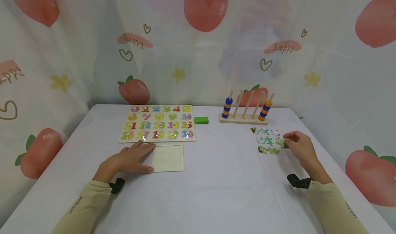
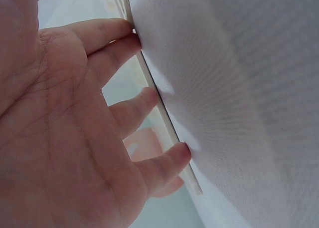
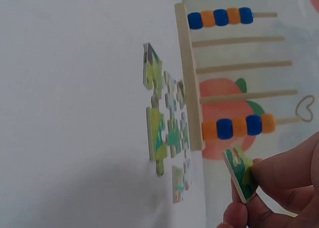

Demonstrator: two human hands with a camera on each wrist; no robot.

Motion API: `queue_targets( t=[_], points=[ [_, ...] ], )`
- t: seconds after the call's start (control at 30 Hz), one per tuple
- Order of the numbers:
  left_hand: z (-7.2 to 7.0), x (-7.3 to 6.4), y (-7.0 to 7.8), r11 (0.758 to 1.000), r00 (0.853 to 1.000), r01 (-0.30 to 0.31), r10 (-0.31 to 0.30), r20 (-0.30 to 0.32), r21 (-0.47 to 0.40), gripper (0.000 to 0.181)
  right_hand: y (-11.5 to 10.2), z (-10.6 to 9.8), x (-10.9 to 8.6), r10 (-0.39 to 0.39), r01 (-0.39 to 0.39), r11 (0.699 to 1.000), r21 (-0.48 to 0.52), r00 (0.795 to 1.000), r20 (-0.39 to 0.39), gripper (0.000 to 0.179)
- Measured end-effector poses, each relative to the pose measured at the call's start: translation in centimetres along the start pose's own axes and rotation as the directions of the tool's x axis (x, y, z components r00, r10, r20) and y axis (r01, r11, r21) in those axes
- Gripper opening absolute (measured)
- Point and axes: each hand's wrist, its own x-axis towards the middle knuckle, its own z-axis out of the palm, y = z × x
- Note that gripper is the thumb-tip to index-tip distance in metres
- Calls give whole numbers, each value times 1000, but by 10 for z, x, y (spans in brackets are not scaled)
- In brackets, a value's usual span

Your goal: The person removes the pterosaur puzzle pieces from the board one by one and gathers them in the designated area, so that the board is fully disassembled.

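In the head view, my left hand [image 1: 130,160] lies beside a small cream puzzle frame [image 1: 168,157], its thumb and forefinger at the frame's left side. The left wrist view shows several extended fingertips touching the edge of a thin board [image 2: 171,125]. My right hand [image 1: 299,149] pinches a green jigsaw piece [image 3: 240,174] between thumb and fingers, raised off the table. To the left of that hand lie several other jigsaw pieces [image 1: 268,141], set in loose rows with gaps between them.
A number board [image 1: 159,130] with coloured numerals lies behind the frame. Next to it is a green block [image 1: 201,120]. A wooden bead stand [image 1: 243,120] stands at the back right, with blue and orange beads on its two outer pegs. Patterned cloth [image 1: 204,58] hangs behind the table.
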Motion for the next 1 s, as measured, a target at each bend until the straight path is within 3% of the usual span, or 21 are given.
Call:
queue_targets(
  t=[0.27,0.47,0.7,0.87,1.0],
  points=[
    [0,-1,-2,1000,1000,6,-6,6,-3,99,21,-5,6,91,-91,996,-1,995,50,34],
    [0,-1,-3,1000,1000,8,-8,11,-6,99,28,-4,6,110,-107,994,-35,991,75,32],
    [-2,-1,0,1000,1000,8,-8,15,-7,98,30,-3,9,144,-142,987,-78,989,28,38],
    [-5,0,1,1000,1000,-8,9,20,-9,92,20,-2,12,114,-117,989,-93,993,-35,46],
    [-14,3,0,999,999,-31,30,-19,-24,81,-10,9,13,11,-26,985,-170,996,-86,51]
  ],
)
